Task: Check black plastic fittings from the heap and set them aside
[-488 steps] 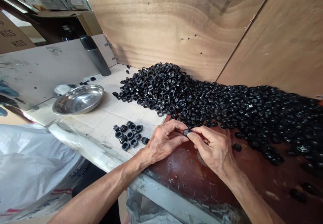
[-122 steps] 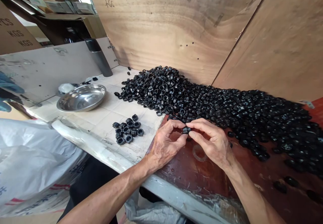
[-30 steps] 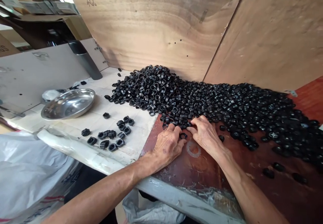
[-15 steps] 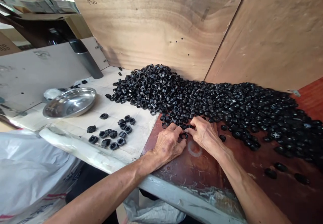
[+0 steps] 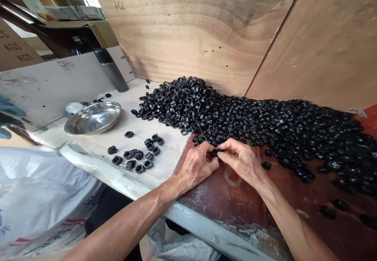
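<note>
My left hand (image 5: pixel 198 163) rests low over the reddish-brown board, its fingers curled round a small black plastic ring (image 5: pixel 214 153). From the other side my right hand (image 5: pixel 240 159) pinches at the same ring between thumb and fingertips. The fingers cover much of the piece, so its exact shape is hard to make out. Just beyond both hands spreads a long heap of black plastic parts (image 5: pixel 188 100), ring-shaped ones on the left and flatter, cap-like ones (image 5: pixel 332 135) on the right. Several separate rings (image 5: pixel 139 168) lie on the pale surface left of my hands.
A shallow steel bowl (image 5: pixel 94 119) and a dark grey flask (image 5: pixel 113 72) stand at the left. Wooden panels (image 5: pixel 188 33) wall in the back. A white sack (image 5: pixel 44 198) hangs by the front left edge. Loose caps (image 5: pixel 327 212) lie at the right.
My right fingertips have come in to the ring by my left hand, and both hands now meet on it. The whole view has shifted slightly.
</note>
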Demonstrator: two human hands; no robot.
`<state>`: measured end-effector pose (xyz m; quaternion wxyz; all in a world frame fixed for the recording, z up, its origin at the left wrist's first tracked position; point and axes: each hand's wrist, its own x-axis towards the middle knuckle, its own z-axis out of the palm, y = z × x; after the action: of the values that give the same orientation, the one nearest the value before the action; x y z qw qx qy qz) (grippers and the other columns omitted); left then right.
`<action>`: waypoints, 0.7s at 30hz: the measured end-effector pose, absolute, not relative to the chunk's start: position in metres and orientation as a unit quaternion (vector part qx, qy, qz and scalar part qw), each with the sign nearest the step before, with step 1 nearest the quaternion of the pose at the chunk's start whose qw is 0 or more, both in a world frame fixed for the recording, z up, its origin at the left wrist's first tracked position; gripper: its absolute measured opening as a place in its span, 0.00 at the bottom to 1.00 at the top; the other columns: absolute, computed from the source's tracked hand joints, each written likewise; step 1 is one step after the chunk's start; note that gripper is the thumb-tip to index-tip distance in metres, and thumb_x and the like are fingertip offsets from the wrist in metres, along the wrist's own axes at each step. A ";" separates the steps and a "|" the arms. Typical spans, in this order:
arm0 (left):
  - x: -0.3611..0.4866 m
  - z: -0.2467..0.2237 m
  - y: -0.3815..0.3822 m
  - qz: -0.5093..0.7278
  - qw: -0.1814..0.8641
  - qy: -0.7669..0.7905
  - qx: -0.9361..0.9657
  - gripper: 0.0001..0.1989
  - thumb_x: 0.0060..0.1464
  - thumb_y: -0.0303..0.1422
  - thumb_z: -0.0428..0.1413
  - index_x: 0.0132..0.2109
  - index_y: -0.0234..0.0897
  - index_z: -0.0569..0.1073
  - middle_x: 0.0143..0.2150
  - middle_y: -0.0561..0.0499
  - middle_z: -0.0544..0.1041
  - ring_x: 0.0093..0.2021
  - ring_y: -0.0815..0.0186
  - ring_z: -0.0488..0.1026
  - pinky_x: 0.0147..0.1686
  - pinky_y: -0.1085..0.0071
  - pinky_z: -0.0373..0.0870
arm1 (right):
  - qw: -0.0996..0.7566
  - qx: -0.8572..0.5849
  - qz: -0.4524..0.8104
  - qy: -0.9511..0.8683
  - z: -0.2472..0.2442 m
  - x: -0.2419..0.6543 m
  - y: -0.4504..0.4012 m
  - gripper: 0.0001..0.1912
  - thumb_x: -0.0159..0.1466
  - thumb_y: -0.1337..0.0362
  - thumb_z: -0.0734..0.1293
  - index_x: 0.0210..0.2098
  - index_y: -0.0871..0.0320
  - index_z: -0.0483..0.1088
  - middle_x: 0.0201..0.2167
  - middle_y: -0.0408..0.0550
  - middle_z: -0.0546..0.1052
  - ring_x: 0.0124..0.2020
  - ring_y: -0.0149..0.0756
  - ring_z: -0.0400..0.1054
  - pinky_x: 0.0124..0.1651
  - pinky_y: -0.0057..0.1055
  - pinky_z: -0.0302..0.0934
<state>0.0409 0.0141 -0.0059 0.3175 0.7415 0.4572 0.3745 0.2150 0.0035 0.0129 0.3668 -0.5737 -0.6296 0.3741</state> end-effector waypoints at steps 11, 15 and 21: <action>0.035 -0.007 0.019 0.407 0.461 0.398 0.681 0.11 0.59 0.36 0.62 0.48 0.38 0.77 0.42 0.51 0.82 0.39 0.64 0.80 0.42 0.69 0.78 | 0.348 -0.603 0.409 -0.590 0.027 0.226 0.003 0.15 0.56 0.57 0.74 0.41 0.56 0.77 0.32 0.44 0.81 0.34 0.37 0.74 0.36 0.30 0.65; 0.036 -0.015 0.022 0.440 0.468 0.377 0.668 0.12 0.59 0.37 0.63 0.48 0.39 0.78 0.45 0.50 0.82 0.42 0.63 0.80 0.45 0.67 0.78 | 0.351 -0.590 0.419 -0.594 0.029 0.228 0.002 0.16 0.58 0.55 0.73 0.43 0.56 0.79 0.34 0.46 0.82 0.35 0.39 0.76 0.37 0.31 0.67; 0.035 -0.017 0.023 0.466 0.441 0.358 0.679 0.11 0.58 0.35 0.64 0.48 0.39 0.79 0.46 0.50 0.82 0.45 0.62 0.80 0.50 0.66 0.78 | 0.374 -0.583 0.394 -0.605 0.032 0.226 0.001 0.14 0.58 0.58 0.73 0.42 0.55 0.78 0.35 0.46 0.83 0.36 0.40 0.77 0.39 0.32 0.69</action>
<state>0.0351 0.0233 -0.0171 0.4406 0.6788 0.3579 0.4659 0.2260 0.0014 0.0322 0.3740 -0.5829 -0.6045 0.3937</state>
